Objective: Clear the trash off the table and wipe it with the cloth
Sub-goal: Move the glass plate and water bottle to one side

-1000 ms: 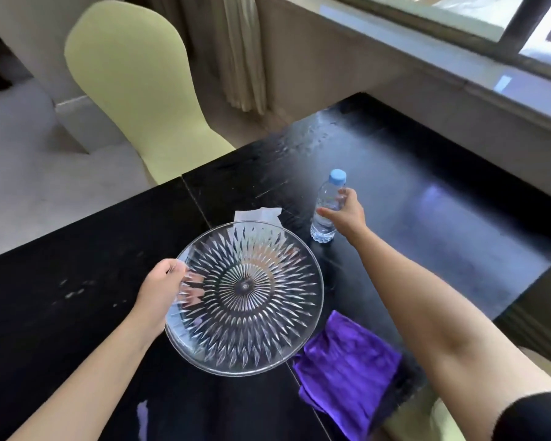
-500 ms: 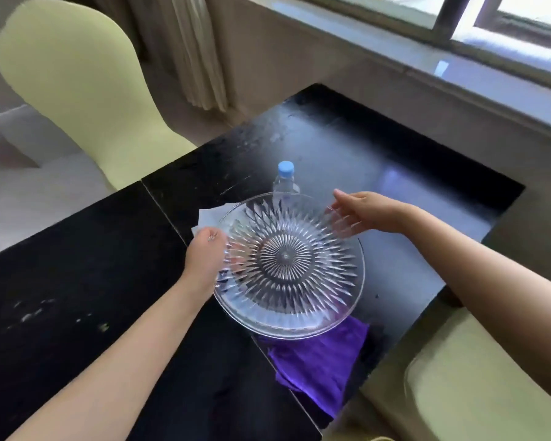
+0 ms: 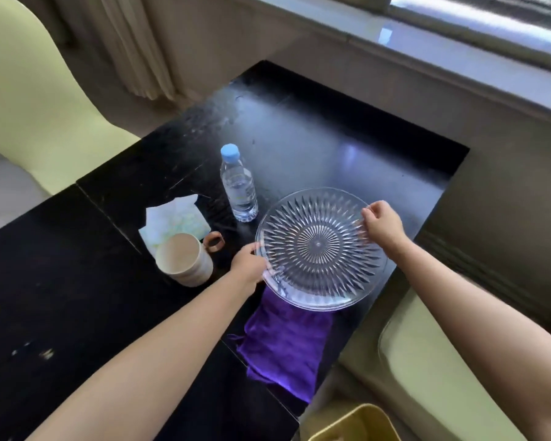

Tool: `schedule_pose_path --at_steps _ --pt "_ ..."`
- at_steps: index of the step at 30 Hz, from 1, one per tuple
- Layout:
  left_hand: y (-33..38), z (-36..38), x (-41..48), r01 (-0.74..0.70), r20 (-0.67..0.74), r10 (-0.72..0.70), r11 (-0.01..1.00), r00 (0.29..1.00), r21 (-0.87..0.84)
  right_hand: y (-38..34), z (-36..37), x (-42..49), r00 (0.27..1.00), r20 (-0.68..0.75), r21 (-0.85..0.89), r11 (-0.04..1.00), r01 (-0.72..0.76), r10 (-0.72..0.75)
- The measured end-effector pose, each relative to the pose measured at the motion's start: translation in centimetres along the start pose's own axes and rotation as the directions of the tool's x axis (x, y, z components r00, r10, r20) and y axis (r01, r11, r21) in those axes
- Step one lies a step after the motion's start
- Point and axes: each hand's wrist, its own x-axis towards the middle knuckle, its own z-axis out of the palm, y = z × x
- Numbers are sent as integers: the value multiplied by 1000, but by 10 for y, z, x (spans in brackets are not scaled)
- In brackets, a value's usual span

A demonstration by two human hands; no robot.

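Observation:
Both my hands hold a clear cut-glass plate [image 3: 318, 249] above the right part of the black table [image 3: 315, 138]. My left hand [image 3: 248, 265] grips its near-left rim and my right hand [image 3: 383, 222] pinches its far-right rim. A purple cloth [image 3: 283, 342] lies on the table just below the plate, partly under it. A crumpled white tissue [image 3: 175, 221] lies to the left, with a beige mug [image 3: 183, 259] standing in front of it. A water bottle [image 3: 238, 186] with a blue cap stands upright just beyond the plate.
A yellow-green chair [image 3: 29, 90] stands at the far left and another [image 3: 427, 377] at the table's right edge. The rim of a gold bin [image 3: 353, 424] shows at the bottom right. A window sill [image 3: 427, 49] runs behind the table.
The plate has moved to the right across the table, uncovering the mug and tissue. My right hand left the bottle and took the plate's right rim. The camera view shifted too.

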Motion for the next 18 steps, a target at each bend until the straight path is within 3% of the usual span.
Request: schedule_pose_path --at_steps 4,10,14,18 --pt "9 5 18 -62 -73 67 996 995 58 14 7 11 998 22 19 998 -65 64" --pt "20 17 45 -35 -15 34 996 999 -77 28 15 29 994 80 -121 991 -60 70" --pt "15 22 53 -30 15 30 999 999 -32 33 23 32 994 68 -100 992 -74 81" --pt "8 20 60 -120 72 113 987 991 106 35 28 32 997 50 -27 998 -60 61"
